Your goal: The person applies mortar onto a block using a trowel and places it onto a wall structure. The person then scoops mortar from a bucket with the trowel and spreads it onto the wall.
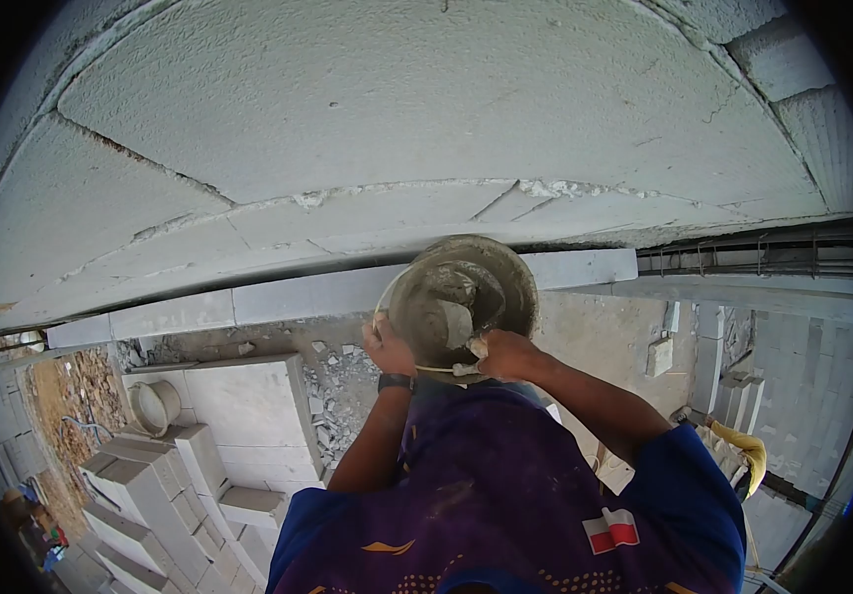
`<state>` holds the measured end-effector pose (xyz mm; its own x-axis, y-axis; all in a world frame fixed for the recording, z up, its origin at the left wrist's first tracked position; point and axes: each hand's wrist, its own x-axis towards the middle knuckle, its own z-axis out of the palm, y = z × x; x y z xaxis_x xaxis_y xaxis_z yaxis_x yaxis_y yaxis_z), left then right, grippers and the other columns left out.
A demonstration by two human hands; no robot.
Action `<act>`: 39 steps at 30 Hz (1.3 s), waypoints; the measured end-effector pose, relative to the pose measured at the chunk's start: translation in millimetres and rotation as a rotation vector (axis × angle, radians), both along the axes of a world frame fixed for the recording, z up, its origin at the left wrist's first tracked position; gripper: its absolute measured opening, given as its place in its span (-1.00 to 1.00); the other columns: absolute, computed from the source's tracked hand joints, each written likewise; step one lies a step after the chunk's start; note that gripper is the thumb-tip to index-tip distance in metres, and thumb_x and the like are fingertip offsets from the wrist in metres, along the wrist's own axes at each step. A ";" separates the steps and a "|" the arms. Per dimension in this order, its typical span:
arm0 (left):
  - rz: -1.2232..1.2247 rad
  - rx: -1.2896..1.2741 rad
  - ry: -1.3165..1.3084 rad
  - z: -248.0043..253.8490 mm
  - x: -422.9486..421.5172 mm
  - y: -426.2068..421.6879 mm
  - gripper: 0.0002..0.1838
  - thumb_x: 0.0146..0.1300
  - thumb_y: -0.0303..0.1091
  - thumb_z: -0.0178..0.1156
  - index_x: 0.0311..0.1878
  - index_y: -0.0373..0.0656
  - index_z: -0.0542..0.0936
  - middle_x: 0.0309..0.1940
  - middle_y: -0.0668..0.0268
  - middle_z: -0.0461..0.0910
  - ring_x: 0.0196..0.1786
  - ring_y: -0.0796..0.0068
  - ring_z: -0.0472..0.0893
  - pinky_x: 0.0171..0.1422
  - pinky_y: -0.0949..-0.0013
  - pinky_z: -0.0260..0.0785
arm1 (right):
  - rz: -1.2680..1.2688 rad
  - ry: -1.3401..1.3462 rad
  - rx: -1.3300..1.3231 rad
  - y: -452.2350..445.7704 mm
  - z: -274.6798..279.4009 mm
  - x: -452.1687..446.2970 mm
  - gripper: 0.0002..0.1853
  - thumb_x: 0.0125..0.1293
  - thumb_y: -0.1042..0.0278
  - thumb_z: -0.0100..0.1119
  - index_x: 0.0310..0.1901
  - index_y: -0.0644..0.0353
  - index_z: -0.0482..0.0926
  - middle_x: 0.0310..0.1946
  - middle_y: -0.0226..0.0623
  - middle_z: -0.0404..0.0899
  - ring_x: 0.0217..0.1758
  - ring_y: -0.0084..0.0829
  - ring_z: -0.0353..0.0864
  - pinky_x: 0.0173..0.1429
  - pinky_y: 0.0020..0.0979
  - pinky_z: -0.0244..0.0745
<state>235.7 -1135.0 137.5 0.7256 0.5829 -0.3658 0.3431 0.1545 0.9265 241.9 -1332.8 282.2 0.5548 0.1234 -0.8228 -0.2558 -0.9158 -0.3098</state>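
A round bucket (523, 287) with grey mortar smeared inside sits in front of my chest, against the row of pale blocks (332, 294) along the wall. My left hand (387, 346) is closed on the bucket's near left rim, by its thin pale handle. Over the near right side of the rim, my right hand (507, 356) is wrapped around the grip of a trowel. The trowel blade (457, 324) lies inside the bucket, coated with wet mortar. My fingers hide part of the grip.
A tall pale block wall (426, 109) rises ahead. Below left are stacked blocks (149, 495), a large pale slab (248, 406) and another bucket (155, 407). Rubble (332, 396) litters the floor. Another person in a yellow sleeve (741, 444) is at lower right.
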 end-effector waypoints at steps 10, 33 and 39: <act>-0.040 0.047 0.004 -3.2 -4.9 3.8 -0.60 0.56 -0.06 0.13 -0.28 -0.23 0.50 -0.37 0.39 0.52 -0.29 0.56 0.42 -0.13 0.36 0.37 | -0.489 0.188 0.392 -51.7 10.8 -40.9 -0.65 0.24 0.16 0.43 -0.15 0.25 0.58 -0.48 -0.37 0.56 -0.55 -0.49 0.56 -0.46 -0.41 0.48; -0.351 0.201 0.092 -35.9 -17.4 41.1 -0.29 0.55 0.12 0.01 0.29 -0.49 0.52 0.17 -0.01 0.63 0.16 0.15 0.64 0.28 0.21 0.47 | -0.170 -0.439 -0.284 -54.3 16.2 -54.3 -0.63 0.35 0.33 0.19 0.10 0.39 0.54 -0.17 0.04 0.75 -0.09 -0.05 0.80 -0.08 -0.12 0.70; -0.213 0.007 0.178 27.8 0.4 4.8 -0.29 0.51 0.14 0.11 0.24 -0.47 0.56 0.15 0.00 0.65 0.12 0.19 0.65 0.25 0.21 0.48 | -0.005 -0.447 -0.356 11.7 -49.1 -31.1 -0.70 0.36 0.34 0.18 0.02 0.35 0.61 -0.11 -0.02 0.75 -0.07 -0.15 0.82 -0.07 -0.23 0.74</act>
<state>236.1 -1130.2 165.3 0.7566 0.4275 -0.4948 0.5244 0.0553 0.8497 210.8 -1321.1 233.1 0.8584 -0.1225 -0.4982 -0.1757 -0.9825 -0.0612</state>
